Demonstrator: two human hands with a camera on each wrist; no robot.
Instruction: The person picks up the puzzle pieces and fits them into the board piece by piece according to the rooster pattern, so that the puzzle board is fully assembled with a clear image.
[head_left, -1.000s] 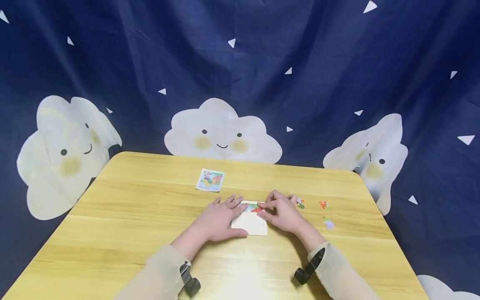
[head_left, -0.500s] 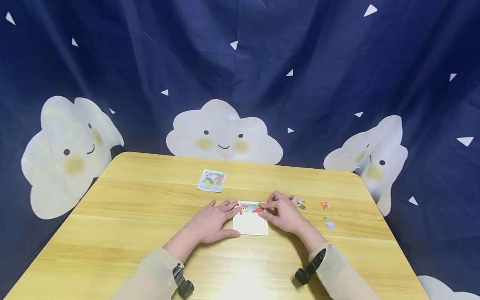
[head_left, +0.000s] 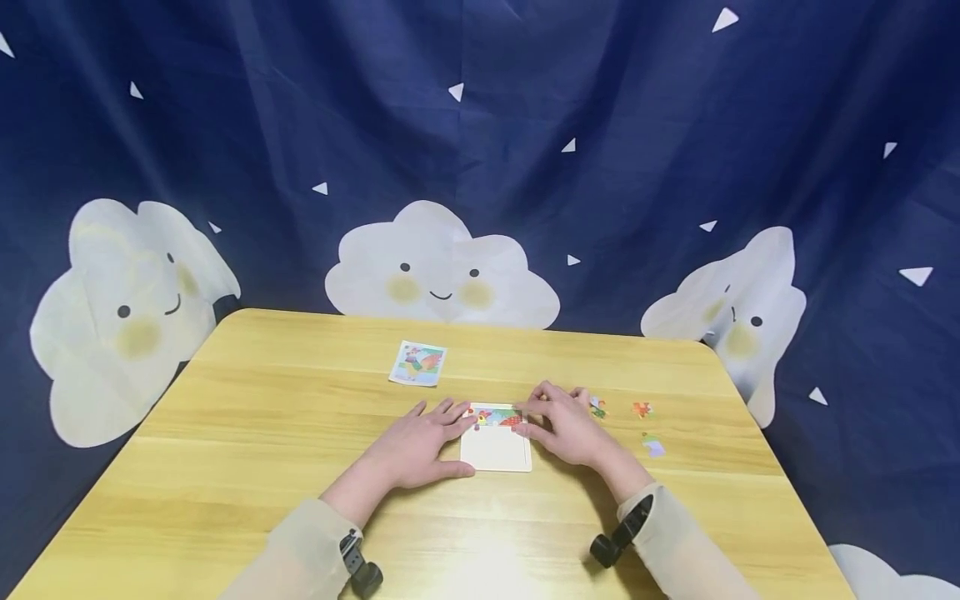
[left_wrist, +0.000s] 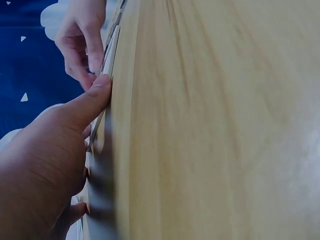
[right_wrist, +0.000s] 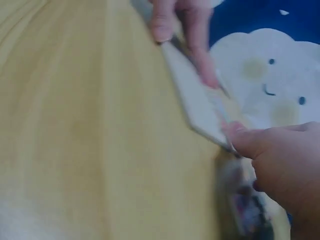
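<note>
Head view: more of the puzzle strip point(head_left: 495, 417) at the far edge of the white tray point(head_left: 495, 452) has been uncovered by the left hand point(head_left: 416, 447), fingers outspread and empty, while its right end seems pinched by bent fingers of the right hand point(head_left: 566, 427), suggesting alignment.
</note>
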